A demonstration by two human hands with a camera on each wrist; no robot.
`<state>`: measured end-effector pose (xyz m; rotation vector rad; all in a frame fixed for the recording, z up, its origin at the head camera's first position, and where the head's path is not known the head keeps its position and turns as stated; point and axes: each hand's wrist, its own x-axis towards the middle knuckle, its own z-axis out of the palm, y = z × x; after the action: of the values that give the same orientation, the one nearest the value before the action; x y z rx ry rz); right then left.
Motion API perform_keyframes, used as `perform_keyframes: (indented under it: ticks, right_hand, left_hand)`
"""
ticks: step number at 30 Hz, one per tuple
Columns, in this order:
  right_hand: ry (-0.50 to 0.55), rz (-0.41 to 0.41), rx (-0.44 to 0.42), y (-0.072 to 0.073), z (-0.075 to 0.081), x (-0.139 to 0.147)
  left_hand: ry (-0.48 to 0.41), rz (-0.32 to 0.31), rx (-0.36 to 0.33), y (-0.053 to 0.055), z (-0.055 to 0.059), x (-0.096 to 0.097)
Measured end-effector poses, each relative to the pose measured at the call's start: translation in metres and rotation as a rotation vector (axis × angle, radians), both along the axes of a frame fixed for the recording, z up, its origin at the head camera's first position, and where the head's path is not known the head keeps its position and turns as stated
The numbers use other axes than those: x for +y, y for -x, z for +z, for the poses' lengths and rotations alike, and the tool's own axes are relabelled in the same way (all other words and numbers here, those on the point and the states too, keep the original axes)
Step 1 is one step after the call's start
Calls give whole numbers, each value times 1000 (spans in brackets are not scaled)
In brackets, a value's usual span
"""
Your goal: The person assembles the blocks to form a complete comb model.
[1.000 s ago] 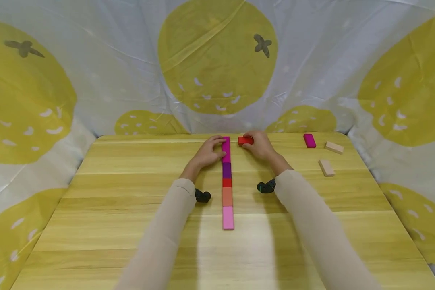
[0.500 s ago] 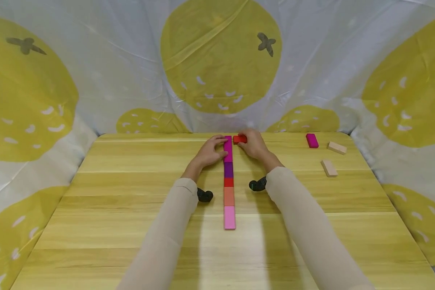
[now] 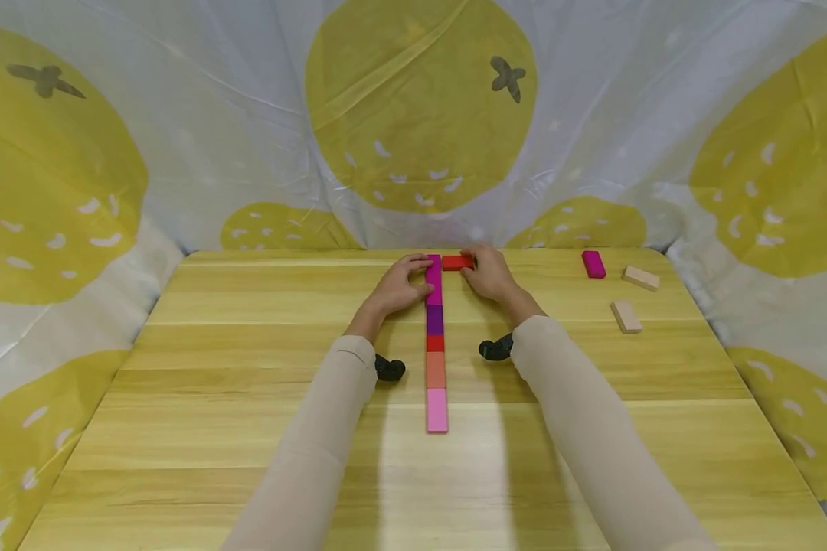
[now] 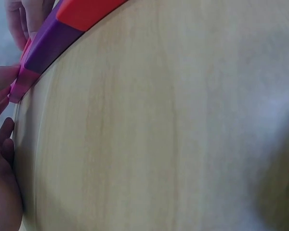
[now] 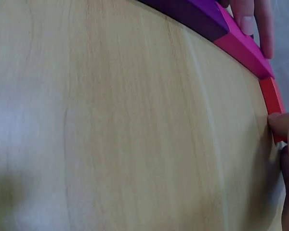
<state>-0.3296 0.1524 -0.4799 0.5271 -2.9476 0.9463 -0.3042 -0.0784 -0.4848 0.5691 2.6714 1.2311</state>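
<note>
A straight line of coloured blocks runs away across the table: a pink block nearest, then an orange block, a red one, a purple block and a magenta block farthest. My left hand holds the magenta block, thumb and fingers along its left side. Another red block lies crosswise at the line's far end, pinched by my right hand. In the right wrist view, this red block meets the magenta block's end corner, and my thumb presses its near face.
At the back right lie a loose magenta block and two plain wooden blocks, one behind the other. A hanging cloth with yellow fruit prints rises behind the wooden table. Dark wrist devices sit under both sleeves.
My right hand has moved left with the red block, bringing it up to the magenta block's far end, and its fingers have shifted to the block's right end. My left hand stays in place.
</note>
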Motion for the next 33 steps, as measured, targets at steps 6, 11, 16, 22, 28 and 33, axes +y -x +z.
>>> perform_keyframes:
  ticks: [6, 11, 16, 22, 28, 33]
  right_hand:
    - [-37, 16, 17, 2, 0, -3]
    - [-37, 22, 37, 0, -1, -4]
    - [-39, 23, 25, 1, 0, -4]
    - [7, 19, -1, -3, 7, 4]
    - [67, 36, -68, -11, 22, 28]
    - [49, 48, -71, -19, 35, 55]
  left_hand:
    - [2, 1, -1, -1, -1, -1]
    - [2, -5, 13, 0, -3, -1]
    - [1, -4, 13, 1, -2, -1]
    - [-29, 12, -3, -1, -1, -2]
    - [-80, 16, -15, -3, 0, -4]
    - [-68, 12, -16, -4, 3, -3]
